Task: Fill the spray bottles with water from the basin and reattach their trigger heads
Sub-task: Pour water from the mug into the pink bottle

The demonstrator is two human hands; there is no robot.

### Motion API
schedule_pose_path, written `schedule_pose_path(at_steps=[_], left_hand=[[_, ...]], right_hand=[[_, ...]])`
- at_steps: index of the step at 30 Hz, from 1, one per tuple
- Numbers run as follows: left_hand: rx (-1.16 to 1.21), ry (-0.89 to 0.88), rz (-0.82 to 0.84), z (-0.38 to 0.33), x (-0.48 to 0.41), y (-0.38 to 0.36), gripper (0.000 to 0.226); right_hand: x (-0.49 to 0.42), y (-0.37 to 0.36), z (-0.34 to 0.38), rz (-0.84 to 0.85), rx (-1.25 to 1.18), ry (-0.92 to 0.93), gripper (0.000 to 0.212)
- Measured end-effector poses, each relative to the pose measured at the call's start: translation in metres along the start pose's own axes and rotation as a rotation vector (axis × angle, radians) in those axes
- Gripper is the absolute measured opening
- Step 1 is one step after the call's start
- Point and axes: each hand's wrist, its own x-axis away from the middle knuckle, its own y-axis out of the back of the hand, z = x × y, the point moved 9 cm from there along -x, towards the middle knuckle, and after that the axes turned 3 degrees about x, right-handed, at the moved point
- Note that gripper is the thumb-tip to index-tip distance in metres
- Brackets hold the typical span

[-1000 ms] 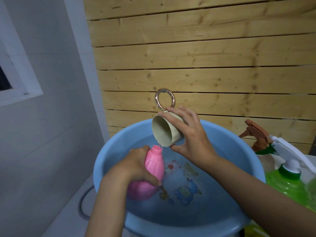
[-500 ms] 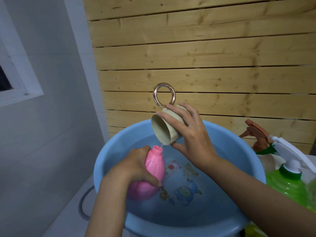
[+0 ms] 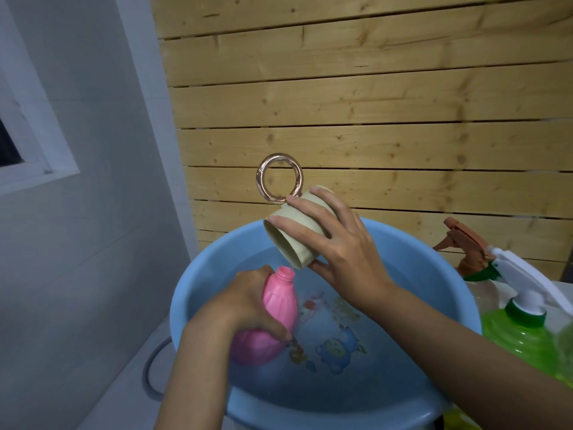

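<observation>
Head: cup [image 3: 291, 249] steeper than before

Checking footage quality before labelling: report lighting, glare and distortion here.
Head view: dim, even light, no hard shadows; glints on the metal ring; wide-angle lens fans out the wooden slats; green bottle at the right edge looks soft; pink bottle is sharp.

**Inspector:** Body in view?

**Assistant:** Two arms only. Left hand [image 3: 248, 302] and left forearm [image 3: 198, 367], right hand [image 3: 338, 243] and right forearm [image 3: 449, 342]: all bare skin as far as the frame shows.

**Inspector:** Fingers?

**Assistant:** Fingers [image 3: 297, 226] slender, nails [image 3: 314, 189] cut short with a plain natural finish, seen on the right hand.
</observation>
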Motion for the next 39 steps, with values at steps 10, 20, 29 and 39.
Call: schedule_pose_path(at_steps=[10, 20, 29, 39], left_hand=[[0.017, -0.023, -0.035, -0.001, 0.000, 0.003, 0.079], [0.130, -0.110, -0.228, -0.013, 0.004, 0.021, 0.075], [0.125, -0.114, -0.273, -0.018, 0.007, 0.023, 0.084], [0.081, -0.095, -0.261, -0.012, 0.004, 0.021, 0.080]], right_hand=[[0.001, -0.006, 0.004, 0.011, 0.113, 0.002, 0.068], [0.058, -0.081, -0.055, 0.818, 0.232, -0.337, 0.080], [0.091, -0.105, -0.049, 1.056, 0.069, -0.389, 0.075], [0.107, -0.113, -0.051, 1.201, -0.002, -0.441, 0.084]])
